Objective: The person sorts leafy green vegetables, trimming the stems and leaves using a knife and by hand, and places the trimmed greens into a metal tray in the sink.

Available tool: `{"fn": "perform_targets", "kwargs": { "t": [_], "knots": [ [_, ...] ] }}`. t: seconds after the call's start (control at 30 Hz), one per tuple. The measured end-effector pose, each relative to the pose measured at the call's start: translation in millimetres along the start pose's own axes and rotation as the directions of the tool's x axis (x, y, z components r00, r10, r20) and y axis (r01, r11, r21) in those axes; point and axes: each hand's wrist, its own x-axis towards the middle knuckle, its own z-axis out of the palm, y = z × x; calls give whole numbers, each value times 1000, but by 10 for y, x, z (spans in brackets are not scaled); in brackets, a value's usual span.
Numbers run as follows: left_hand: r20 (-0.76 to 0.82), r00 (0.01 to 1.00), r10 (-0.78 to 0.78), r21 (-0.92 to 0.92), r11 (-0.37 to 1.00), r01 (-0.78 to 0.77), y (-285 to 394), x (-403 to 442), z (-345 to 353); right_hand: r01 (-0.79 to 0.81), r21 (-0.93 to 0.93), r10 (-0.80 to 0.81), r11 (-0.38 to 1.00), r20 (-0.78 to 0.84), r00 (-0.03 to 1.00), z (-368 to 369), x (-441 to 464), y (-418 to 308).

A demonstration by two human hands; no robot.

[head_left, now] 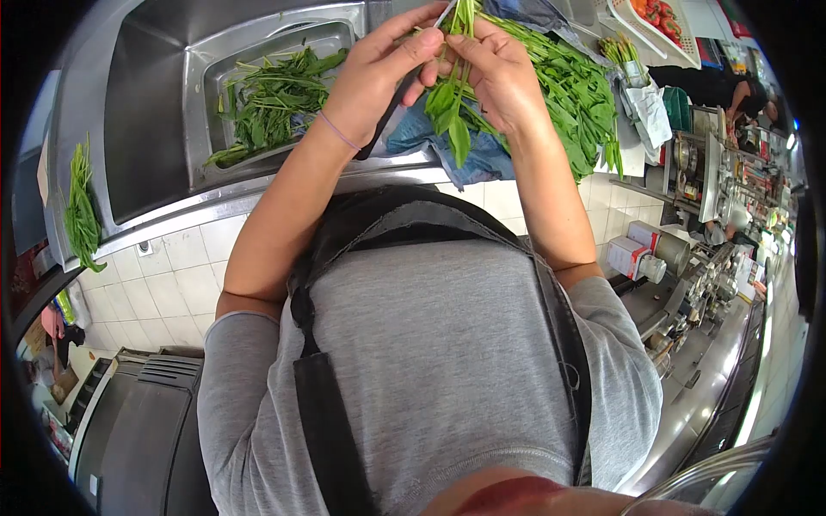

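Note:
My left hand (379, 73) is closed around what looks like a knife, its long black handle (385, 122) sticking out below the palm. A thin pale edge shows past the fingertips. My right hand (501, 76) pinches the stems of a leafy green sprig (447, 112), whose leaves hang down between the hands. The left thumb and fingers meet the same stems. Under and beside my right hand lies a big pile of leafy greens (576, 99) on a blue plastic bag (482, 159).
A steel sink (142, 103) at the left holds a metal tray (215, 95) with cut greens (280, 107). One bunch of greens (82, 206) lies on the far left rim. A white basket of red peppers (667, 43) stands upper right. Another person (731, 90) is at the far right.

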Motion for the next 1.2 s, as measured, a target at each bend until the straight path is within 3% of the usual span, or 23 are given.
{"fn": "perform_targets", "kwargs": {
  "t": [0.13,0.23,0.33,0.5,0.6,0.63,0.7,0.8,0.83,0.87,0.97,1.07,1.2],
  "knots": [
    [33,999,-9,-53,999,11,58,-13,34,54,-62,-56,997,-25,998,0,32,22],
    [39,999,3,-47,999,-1,41,-26,78,69,-8,-68,998,93,993,-4,42,63],
    [1,1000,-5,-44,999,5,35,-34,92,133,-79,-128,988,70,989,35,47,70],
    [-64,998,-18,-118,993,11,20,-33,29,49,68,-55,996,85,995,54,10,-9],
    [-116,993,20,-27,999,-23,68,-23,-4,-6,1,6,1000,45,999,72,-27,-90],
    [-108,993,39,87,996,-30,93,-17,-59,-34,-34,35,999,30,999,60,-48,-127],
    [-85,994,71,308,950,-41,173,-20,-231,-118,-152,137,981,126,982,-40,-51,-175],
    [-239,970,-50,485,859,164,539,-29,-314,-242,-293,321,925,259,911,-228,-54,-252],
    [-216,972,90,542,839,42,499,-5,-387,-283,-308,372,908,288,882,-274,-58,-288],
    [-205,974,98,564,825,36,504,1,-494,-321,-325,422,890,315,850,-289,-56,-315],
    [-170,975,144,653,757,2,485,-49,-899,-326,-122,347,938,374,860,-294,-23,-338],
    [-310,950,35,587,793,163,402,-152,-1096,-336,100,271,936,404,874,-312,35,-279],
    [-351,936,14,551,811,195,242,-247,-1179,-316,252,188,915,425,885,-285,91,-218]
  ]
}}
